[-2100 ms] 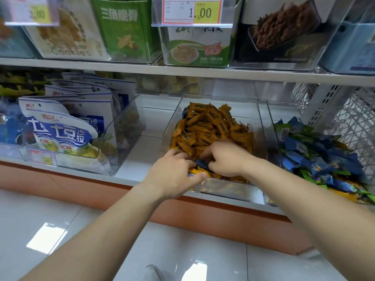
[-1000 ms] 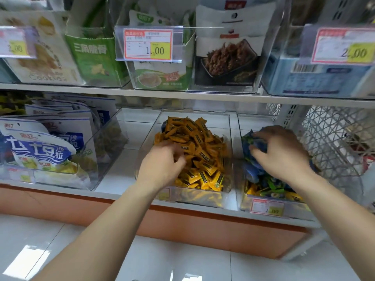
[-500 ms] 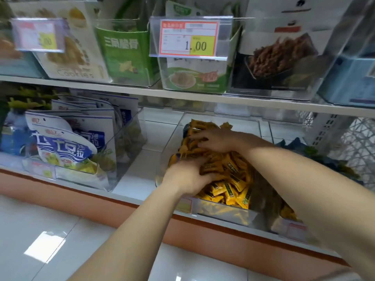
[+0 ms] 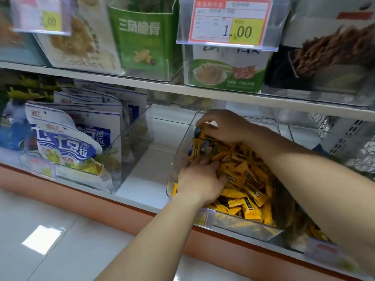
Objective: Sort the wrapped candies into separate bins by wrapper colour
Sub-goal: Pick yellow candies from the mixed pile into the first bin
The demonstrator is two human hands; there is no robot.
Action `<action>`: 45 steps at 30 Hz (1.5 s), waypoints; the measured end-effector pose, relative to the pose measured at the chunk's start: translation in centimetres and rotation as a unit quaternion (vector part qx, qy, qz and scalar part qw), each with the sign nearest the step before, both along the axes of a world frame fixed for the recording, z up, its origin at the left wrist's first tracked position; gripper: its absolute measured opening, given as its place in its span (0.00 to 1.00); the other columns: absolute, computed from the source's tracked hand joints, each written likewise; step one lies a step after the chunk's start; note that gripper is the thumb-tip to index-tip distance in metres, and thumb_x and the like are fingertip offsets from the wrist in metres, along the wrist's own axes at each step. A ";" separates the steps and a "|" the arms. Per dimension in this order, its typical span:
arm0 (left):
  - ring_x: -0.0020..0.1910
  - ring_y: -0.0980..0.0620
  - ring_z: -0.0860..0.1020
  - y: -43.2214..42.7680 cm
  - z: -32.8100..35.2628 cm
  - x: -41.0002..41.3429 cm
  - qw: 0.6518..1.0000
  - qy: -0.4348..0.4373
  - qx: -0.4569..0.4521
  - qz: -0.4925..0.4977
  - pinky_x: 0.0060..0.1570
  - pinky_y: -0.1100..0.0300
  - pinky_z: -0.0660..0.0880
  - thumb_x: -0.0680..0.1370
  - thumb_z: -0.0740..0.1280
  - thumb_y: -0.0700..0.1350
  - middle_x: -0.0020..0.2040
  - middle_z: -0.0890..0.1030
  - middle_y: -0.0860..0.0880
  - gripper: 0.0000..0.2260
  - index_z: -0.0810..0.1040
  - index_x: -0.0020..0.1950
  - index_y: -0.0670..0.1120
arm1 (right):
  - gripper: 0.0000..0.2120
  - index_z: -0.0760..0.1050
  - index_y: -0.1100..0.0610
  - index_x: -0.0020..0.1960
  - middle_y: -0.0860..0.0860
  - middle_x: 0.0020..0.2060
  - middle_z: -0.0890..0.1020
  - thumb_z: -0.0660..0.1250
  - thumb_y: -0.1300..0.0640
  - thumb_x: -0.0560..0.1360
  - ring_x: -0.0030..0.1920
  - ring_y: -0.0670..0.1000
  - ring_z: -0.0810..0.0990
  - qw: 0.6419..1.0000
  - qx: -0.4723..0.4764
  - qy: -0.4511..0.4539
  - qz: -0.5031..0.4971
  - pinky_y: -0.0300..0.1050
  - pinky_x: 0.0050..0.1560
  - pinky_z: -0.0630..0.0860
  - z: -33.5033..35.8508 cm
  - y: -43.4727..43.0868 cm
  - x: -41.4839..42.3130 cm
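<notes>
Two hands work in one clear plastic bin (image 4: 239,224) of yellow-wrapped candies (image 4: 243,179) on the lower white shelf (image 4: 154,179).
To its left I see one clear bin of white-and-blue snack bags (image 4: 67,147); above are a green carton (image 4: 144,37) and a red-and-yellow price tag (image 4: 225,23) reading 1.00. The right forearm crosses the neighbouring bin and blocks my view of it. The left hand (image 4: 199,183) lies palm down at the front left, fingers fairly straight, tips pushed into the pile. Apart from it, the right hand (image 4: 221,128) reaches the back left corner, fingers curled down beside one dark blue wrapper (image 4: 196,132); whether it grips anything I cannot tell. Candies: too many to count.
</notes>
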State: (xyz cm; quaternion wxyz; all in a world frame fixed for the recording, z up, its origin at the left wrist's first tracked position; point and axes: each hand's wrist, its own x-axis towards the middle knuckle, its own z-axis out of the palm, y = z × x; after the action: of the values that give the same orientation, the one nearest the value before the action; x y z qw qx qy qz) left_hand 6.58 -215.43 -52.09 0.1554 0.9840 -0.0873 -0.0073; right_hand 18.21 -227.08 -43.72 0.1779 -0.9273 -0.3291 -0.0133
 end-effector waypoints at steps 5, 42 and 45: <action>0.73 0.47 0.66 0.5 0.1 -0.9 1.000 -0.028 -0.009 -0.003 0.75 0.49 0.53 0.80 0.55 0.63 0.75 0.69 0.52 0.23 0.71 0.73 0.58 | 0.25 0.70 0.46 0.71 0.52 0.65 0.74 0.65 0.40 0.76 0.63 0.57 0.73 0.979 -0.203 0.013 -0.002 0.54 0.58 0.73 -2.5 1.1 2.3; 0.46 0.61 0.78 9.7 3.3 -1.9 0.876 -0.184 -0.387 0.221 0.40 0.71 0.69 0.77 0.70 0.47 0.45 0.81 0.59 0.07 0.79 0.54 0.52 | 0.09 0.80 0.49 0.52 0.47 0.48 0.79 0.69 0.59 0.75 0.48 0.47 0.77 0.990 0.104 0.069 -0.063 0.42 0.43 0.69 -1.2 1.7 -1.1; 0.47 0.59 0.79 9.7 3.3 -2.0 0.870 -0.178 -0.404 0.221 0.41 0.70 0.70 0.77 0.70 0.46 0.47 0.82 0.56 0.09 0.79 0.57 0.51 | 0.10 0.79 0.49 0.56 0.50 0.53 0.79 0.67 0.60 0.77 0.52 0.49 0.77 0.994 0.005 0.105 0.013 0.47 0.52 0.74 -2.0 3.0 -2.0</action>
State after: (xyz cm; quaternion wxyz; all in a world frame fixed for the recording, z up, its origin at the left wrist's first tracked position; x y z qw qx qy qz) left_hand 4.57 -205.74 -48.80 0.5189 0.8135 0.1107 0.2381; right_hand 16.18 -224.09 -45.77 0.2162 -0.9183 -0.3205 0.0851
